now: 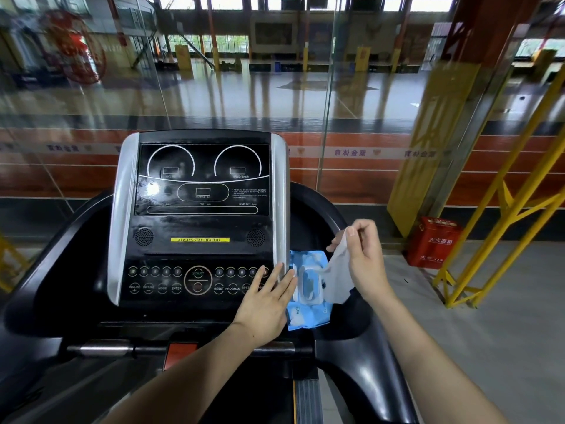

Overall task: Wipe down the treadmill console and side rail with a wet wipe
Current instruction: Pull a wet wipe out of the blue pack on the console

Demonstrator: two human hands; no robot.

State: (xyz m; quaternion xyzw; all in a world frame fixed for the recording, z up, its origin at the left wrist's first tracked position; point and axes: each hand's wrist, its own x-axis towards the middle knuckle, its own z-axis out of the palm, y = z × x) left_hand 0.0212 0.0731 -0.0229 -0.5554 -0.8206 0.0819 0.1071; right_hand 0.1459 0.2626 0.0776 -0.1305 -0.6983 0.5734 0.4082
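Right hand (363, 258) pinches wet wipe (337, 275) from seemingly half-full blue pack (308, 316); flat left hand (266, 304) steadies it

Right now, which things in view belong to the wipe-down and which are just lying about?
For the job:
- wet wipe, pinched by the right hand
- blue wipe pack, steadied by the left hand
- treadmill console
- side rail

Just about:
- red box
- yellow frame
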